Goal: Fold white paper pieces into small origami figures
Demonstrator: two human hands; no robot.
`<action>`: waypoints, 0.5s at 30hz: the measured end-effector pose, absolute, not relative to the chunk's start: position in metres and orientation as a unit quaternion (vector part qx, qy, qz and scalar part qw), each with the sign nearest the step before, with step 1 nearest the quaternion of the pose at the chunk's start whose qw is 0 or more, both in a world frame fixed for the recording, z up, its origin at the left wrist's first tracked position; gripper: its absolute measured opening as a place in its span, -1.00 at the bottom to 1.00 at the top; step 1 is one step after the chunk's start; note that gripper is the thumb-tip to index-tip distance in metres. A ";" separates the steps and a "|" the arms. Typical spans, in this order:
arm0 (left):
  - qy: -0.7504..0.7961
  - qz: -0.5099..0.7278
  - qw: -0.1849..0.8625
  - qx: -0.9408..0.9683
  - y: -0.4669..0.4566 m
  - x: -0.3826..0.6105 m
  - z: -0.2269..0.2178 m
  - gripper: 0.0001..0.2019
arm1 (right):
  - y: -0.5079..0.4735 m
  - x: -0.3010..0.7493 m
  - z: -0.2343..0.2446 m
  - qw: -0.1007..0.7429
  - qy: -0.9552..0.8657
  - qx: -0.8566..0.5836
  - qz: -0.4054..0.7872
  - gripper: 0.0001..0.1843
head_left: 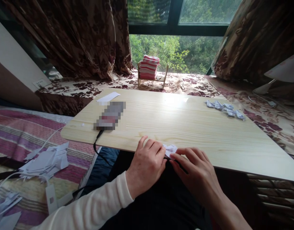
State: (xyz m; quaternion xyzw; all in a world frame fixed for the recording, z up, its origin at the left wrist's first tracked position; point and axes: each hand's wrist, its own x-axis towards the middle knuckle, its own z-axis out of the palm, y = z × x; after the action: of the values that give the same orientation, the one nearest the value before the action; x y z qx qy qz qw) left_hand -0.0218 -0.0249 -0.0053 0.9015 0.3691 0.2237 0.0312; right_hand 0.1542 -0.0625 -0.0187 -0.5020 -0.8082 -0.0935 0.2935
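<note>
Both hands pinching a small folded paper piece (170, 149) at the near edge of the table (185, 124)

Left hand (147, 164) is curled knuckles-up, fingertips on the paper's left side; right hand (197, 174) grips it from the right with thumb and forefinger. Further back: a row of folded paper shapes (225, 109) far right, a white slip (108, 96) and a blurred-out device (110, 115) left, paper scraps (45, 161) on the striped blanket

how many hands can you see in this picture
2: the left hand and the right hand, both at the table's near edge, pinching a small folded paper between them.
</note>
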 end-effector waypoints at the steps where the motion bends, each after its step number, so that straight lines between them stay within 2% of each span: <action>1: 0.361 0.227 0.028 0.904 -0.024 -0.023 -0.005 -0.77 | -0.062 0.155 -0.018 0.292 -0.809 -0.502 -0.090 -0.85; 15: 0.347 0.260 0.020 0.901 -0.015 -0.023 -0.005 -0.77 | -0.055 0.153 -0.010 0.304 -0.776 -0.551 -0.048 -0.80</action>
State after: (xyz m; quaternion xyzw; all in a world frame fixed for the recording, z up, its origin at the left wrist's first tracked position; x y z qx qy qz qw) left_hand -0.0230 -0.0148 -0.0045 0.9010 0.3470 0.2598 0.0198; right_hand 0.1526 -0.0554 -0.0100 -0.5510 -0.7757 -0.0478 0.3040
